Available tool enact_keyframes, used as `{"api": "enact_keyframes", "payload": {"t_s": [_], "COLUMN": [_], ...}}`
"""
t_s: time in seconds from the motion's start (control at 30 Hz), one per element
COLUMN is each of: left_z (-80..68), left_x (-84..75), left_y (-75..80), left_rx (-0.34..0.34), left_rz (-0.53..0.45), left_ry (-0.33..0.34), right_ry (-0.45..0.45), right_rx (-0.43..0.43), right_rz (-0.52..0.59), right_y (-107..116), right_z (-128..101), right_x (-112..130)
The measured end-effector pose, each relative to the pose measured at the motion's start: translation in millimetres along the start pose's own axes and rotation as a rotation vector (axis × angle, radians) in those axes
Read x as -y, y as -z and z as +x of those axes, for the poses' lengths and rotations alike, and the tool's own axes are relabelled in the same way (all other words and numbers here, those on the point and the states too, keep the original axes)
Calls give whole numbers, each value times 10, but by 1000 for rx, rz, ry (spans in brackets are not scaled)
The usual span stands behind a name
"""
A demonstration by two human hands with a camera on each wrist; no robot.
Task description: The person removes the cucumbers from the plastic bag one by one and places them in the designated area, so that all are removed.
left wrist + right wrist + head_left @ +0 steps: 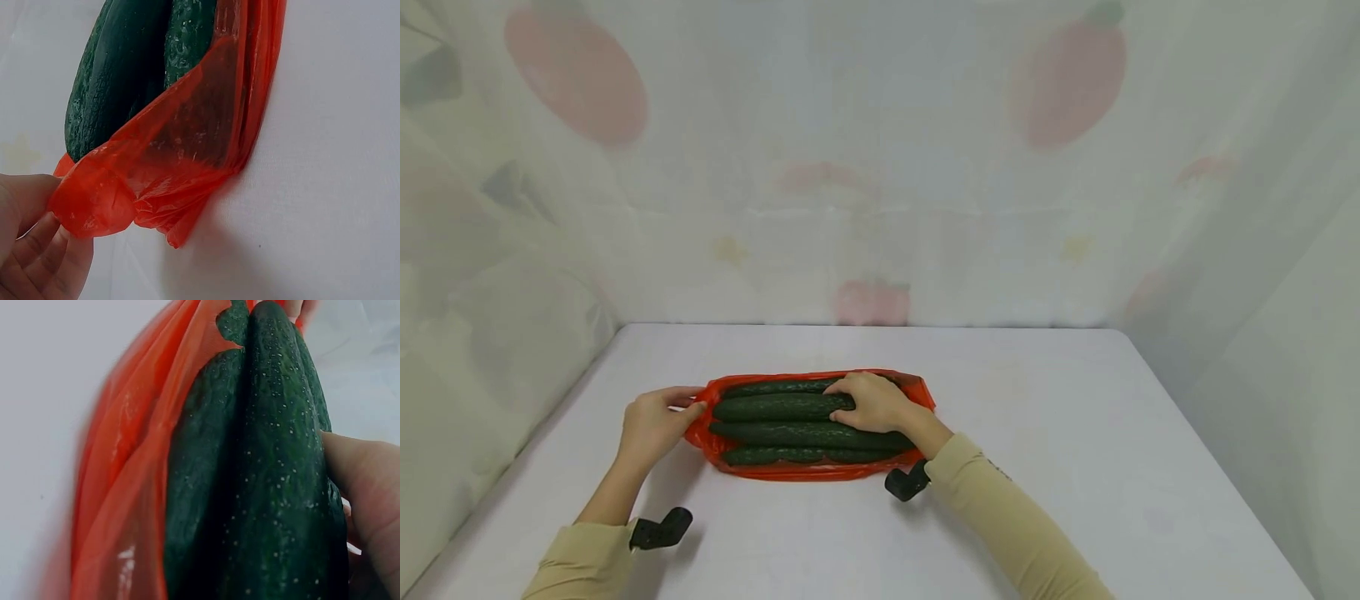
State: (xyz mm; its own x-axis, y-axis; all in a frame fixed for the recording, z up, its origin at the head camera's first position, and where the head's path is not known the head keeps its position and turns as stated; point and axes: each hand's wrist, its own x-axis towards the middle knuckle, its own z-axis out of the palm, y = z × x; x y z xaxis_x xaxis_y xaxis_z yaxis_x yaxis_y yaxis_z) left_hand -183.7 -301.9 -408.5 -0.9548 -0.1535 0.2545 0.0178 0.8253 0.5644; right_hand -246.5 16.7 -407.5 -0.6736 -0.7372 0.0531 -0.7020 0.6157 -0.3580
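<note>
A red plastic bag point(820, 472) lies flat on the white table point(1075, 433), and several dark green cucumbers point(790, 433) lie side by side in it. My left hand point(694, 408) pinches the bag's left end; the left wrist view shows the crumpled red film point(187, 137) drawn up between thumb and fingers point(44, 240), with two cucumbers point(119, 69) behind it. My right hand point(852, 405) lies over the cucumbers' right ends, fingers curled round one. In the right wrist view its thumb point(365, 487) presses a cucumber point(275, 456) beside the red bag point(125, 506).
Draped cloth walls with a pale fruit print point(865, 167) close in the table at the back and on both sides. Black wrist mounts point(658, 529) point(906, 482) sit by my beige sleeves. Bare tabletop spreads right of the bag and in front of it.
</note>
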Motion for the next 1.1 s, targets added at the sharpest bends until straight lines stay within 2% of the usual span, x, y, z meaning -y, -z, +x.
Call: {"api": "enact_keyframes", "payload": {"t_s": [0.47,0.8,1.1], "left_z": [28,40,36], "left_x": [38,30,35], "left_y": [-19,-14,-3], "left_rx": [-6,10,9], "left_rz": [-8,-15,-23], "left_ry": [18,38,36], "right_ry": [-8,-19,13], "right_rx": [-76,-120,-172], "right_rz": [-37,-5,29], "right_y": [19,60,162], "right_z": [-24,-47,-66], "right_x": [19,17,31]}}
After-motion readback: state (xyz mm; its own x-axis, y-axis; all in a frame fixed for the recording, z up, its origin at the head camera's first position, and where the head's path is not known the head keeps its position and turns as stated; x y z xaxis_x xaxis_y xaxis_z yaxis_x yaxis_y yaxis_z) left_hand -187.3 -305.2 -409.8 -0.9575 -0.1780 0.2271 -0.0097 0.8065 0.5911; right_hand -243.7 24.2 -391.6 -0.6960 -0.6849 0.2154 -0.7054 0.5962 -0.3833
